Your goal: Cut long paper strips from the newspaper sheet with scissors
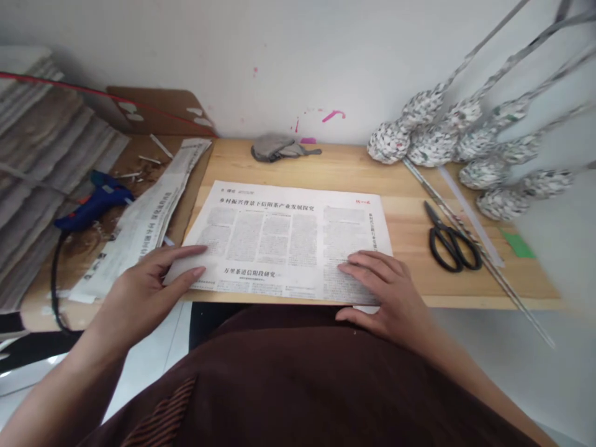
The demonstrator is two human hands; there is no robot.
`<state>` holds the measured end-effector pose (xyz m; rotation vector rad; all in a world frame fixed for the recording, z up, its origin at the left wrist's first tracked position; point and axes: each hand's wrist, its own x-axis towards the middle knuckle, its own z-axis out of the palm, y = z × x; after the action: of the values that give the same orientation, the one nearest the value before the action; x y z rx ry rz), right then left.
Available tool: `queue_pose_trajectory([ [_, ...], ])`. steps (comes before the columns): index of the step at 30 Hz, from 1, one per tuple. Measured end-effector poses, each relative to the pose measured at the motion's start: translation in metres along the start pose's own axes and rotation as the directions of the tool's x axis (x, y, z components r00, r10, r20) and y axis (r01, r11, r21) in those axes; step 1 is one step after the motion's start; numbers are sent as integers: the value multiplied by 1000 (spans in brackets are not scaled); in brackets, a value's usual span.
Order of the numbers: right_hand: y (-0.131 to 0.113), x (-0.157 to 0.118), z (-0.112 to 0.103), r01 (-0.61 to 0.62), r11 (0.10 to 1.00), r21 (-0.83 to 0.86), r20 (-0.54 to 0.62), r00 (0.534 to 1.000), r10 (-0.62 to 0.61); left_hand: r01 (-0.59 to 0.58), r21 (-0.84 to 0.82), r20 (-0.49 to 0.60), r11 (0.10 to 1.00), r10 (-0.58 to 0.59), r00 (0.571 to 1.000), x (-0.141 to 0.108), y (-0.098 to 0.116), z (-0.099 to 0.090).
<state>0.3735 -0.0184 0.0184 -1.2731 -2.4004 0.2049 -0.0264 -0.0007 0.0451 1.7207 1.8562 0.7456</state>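
A printed newspaper sheet lies flat on the wooden table in front of me, its front edge along the table's edge. My left hand rests at its left side, thumb and index finger stretched apart on the paper. At the right front corner is my right hand, fingers lying flat on the print. Its thumb is spread below the table's front edge, near a small white bit of paper showing there. Neither hand is closed around anything.
Black scissors and long thin rods lie right. Behind them are several paper-woven balls on stems. A grey cloth item sits at the back. Left are a blue glue gun, folded newspaper strips and stacked paper.
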Motion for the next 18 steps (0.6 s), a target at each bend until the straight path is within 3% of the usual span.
queue_pose_trajectory([
  [4,0,-2,3,1,999,-54,46,999,2,-161,289,-102,944,198,975,-22,-5,16],
  [7,-1,-5,4,-24,998,-63,43,999,26,-409,417,-55,812,472,880,-31,-2,28],
  [10,-3,-7,6,-33,997,-66,23,999,34,-622,330,139,710,615,776,-31,2,38],
  [12,-5,-7,7,-34,997,-71,16,999,35,-691,256,207,676,660,723,-28,5,45],
  [18,-15,-6,-2,-53,999,12,46,998,52,-733,209,220,647,699,680,-21,19,63],
])
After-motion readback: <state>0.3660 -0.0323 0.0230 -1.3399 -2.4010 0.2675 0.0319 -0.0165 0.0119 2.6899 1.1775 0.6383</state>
